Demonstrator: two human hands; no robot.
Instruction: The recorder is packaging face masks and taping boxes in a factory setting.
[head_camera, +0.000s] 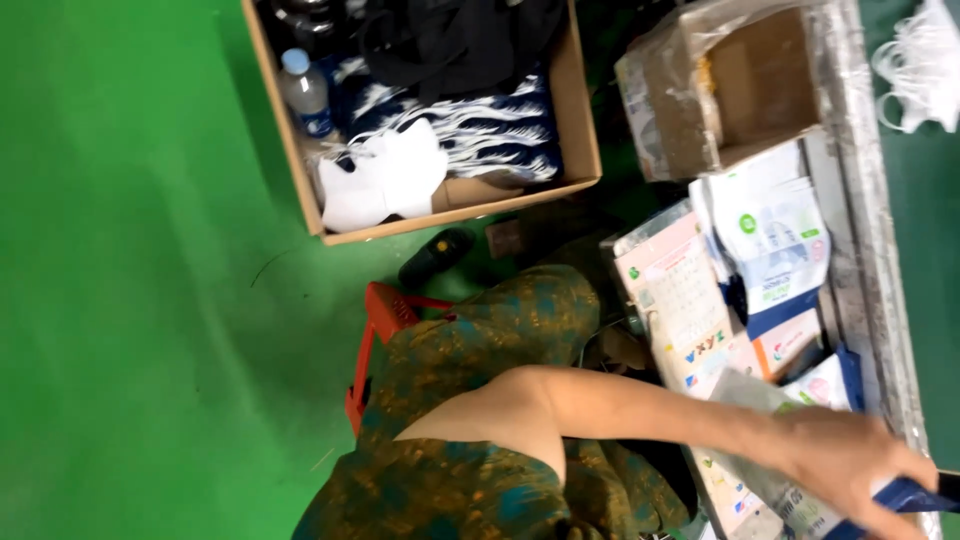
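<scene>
Green floor behind; one hand (860, 470), fingers pinching a blue packet (905, 495) at near right, could topple stacked packets (770, 240).

hand (850, 465) grips blue packet (905, 495) beside cardboard box (585, 120).

One hand (850, 465) is showing, closing its fingers (900, 520) on one dark blue packet (905, 495) at the lower right. Two cardboard boxes are standing in view: one open box (575, 110) on the green floor (130, 250) and one plastic-wrapped box (720, 85) by the worktop (865, 230). One water bottle (305, 92) is lying in the open box, beside one bundle of white masks (385, 175). One more white bundle (920, 65) is sitting at the top right. One red stool (385, 320) is standing under the person. One dark shoe (435, 256) is resting on the floor. Flat printed packets (770, 235) are piling up on the worktop, too overlapped for an exact count, several at least.
</scene>
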